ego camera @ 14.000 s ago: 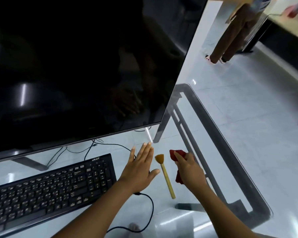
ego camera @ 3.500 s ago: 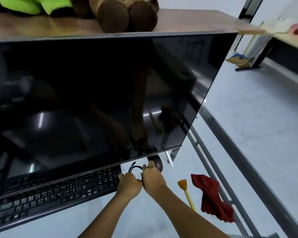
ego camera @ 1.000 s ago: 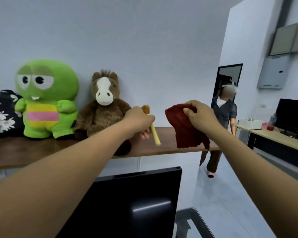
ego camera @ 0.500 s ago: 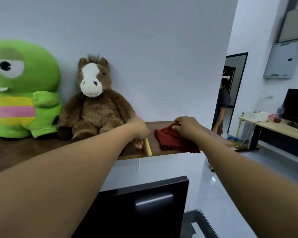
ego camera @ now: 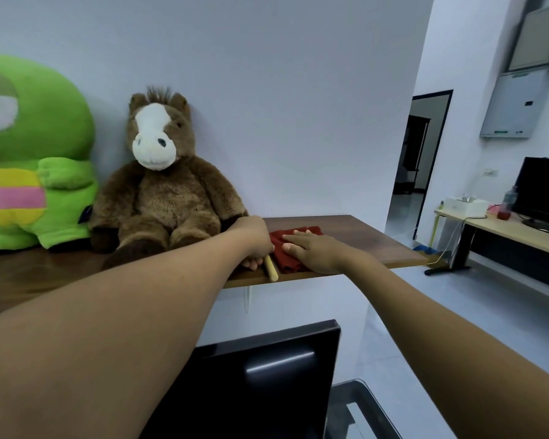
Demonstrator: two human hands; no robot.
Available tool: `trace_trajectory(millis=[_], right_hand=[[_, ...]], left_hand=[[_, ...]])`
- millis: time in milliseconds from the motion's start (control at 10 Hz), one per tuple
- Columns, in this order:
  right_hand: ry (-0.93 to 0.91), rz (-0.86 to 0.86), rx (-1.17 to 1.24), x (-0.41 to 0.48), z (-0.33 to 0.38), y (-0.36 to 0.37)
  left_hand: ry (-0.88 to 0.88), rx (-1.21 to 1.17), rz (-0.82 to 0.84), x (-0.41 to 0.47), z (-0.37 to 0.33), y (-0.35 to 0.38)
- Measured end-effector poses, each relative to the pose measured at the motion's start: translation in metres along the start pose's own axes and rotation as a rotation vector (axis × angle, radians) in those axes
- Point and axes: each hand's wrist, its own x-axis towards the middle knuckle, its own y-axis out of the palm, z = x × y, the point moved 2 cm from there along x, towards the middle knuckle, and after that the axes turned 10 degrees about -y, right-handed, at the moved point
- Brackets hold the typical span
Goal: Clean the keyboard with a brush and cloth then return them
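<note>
The red cloth (ego camera: 285, 253) lies on the brown wooden shelf (ego camera: 371, 237) near its front edge. My right hand (ego camera: 314, 250) rests flat on top of it, fingers spread. Just left of the cloth lies the brush, of which only the yellow handle end (ego camera: 271, 270) shows. My left hand (ego camera: 253, 238) is over the brush with fingers curled around its upper part; the bristles are hidden under it. The keyboard is out of view.
A brown plush horse (ego camera: 162, 185) and a green plush frog (ego camera: 26, 160) sit on the shelf to the left. The black monitor (ego camera: 260, 378) stands below, with a glass table corner (ego camera: 362, 410). A desk with a screen (ego camera: 539, 191) is at the right.
My right hand has let go of the cloth and flattened onto it on the shelf. My left hand has lowered the brush down onto the shelf beside the cloth.
</note>
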Motion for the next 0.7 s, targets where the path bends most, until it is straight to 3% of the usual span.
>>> trace_trajectory(millis=[300, 400, 600, 700], right_hand=[[0.1, -0.033, 0.033, -0.009, -0.009, 0.003], [0.061, -0.135, 0.089, -0.018, -0.001, -0.011], [0.107, -0.258, 0.153, -0.033, 0.03, -0.056], [0.063, -0.307, 0.122, -0.032, 0.066, -0.08]], left_hand=[[-0.003, -0.119, 0.016, -0.001, 0.003, -0.001], [0.055, -0.185, -0.041, -0.012, 0.006, -0.012], [0.207, -0.085, -0.274, -0.051, 0.027, -0.07], [0.191, -0.055, -0.329, -0.076, 0.062, -0.098]])
